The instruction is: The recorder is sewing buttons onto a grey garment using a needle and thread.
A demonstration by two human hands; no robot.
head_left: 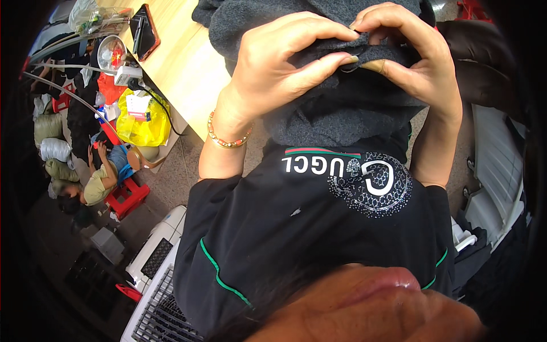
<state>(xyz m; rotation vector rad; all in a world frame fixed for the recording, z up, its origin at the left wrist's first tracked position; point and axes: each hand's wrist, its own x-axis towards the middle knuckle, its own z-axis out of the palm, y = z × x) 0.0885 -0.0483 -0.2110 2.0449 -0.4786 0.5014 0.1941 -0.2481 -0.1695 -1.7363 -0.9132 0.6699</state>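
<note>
A dark grey woolly cloth (pixel 342 122), perhaps a garment, lies bunched in front of my body. My left hand (pixel 273 62), with a beaded bracelet (pixel 219 137) at the wrist, pinches a fold of it between thumb and fingers. Opposite, my right hand (pixel 421 60) grips the same fold, its thumb and forefinger tips close to those of the left. Between the two thumbs shows a small dark curved edge, too small to make out. The cloth's far part runs up past the upper edge of the view.
To the left stands a light wooden table (pixel 188 62) with a phone (pixel 145 34) on it. Beside it are a yellow plastic bag (pixel 142 117), a white plug adapter (pixel 128 75) and a black cable. A person sits near a red stool (pixel 126 196). A brown padded seat (pixel 478 57) is at right.
</note>
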